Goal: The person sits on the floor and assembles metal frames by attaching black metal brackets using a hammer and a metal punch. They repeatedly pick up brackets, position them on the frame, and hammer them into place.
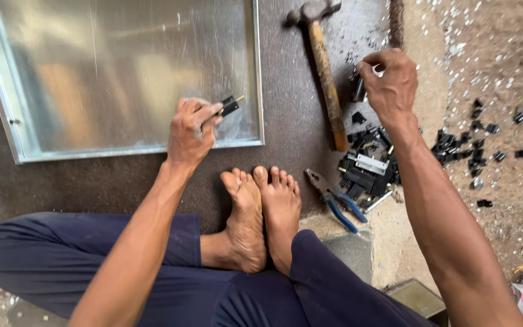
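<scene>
Nearest to you, your crossed legs in dark blue trousers (62, 260) fill the bottom of the view, and your bare feet (261, 212) rest sole to sole on the floor (298, 121). Just right of your toes lie pliers with blue handles (337, 200), their jaws pointing up and left. Beside them, a little farther out, sits a pile of small black parts (367, 166) with a pale metal piece among them; your right forearm passes over its right edge.

Your left hand (192, 130) is closed, its fingers (204, 118) pinching a small black part with a brass-coloured pin (231, 105) that sticks out to the upper right. The hand hovers over the lower right corner of a shallow sheet-metal tray (259, 72), which lies flat on the floor to your left.

Your right hand (388, 82) is curled shut above the pile, its fingers (367, 69) gripping another small dark part (358, 89) that hangs just below them. Close on its left lies a hammer with a wooden handle (327, 85), head away from you and the handle's end touching the pile.

Farther right, on sandy ground (503, 54) strewn with pale chips, more black bits (455, 148) lie scattered, well apart from the main pile.
</scene>
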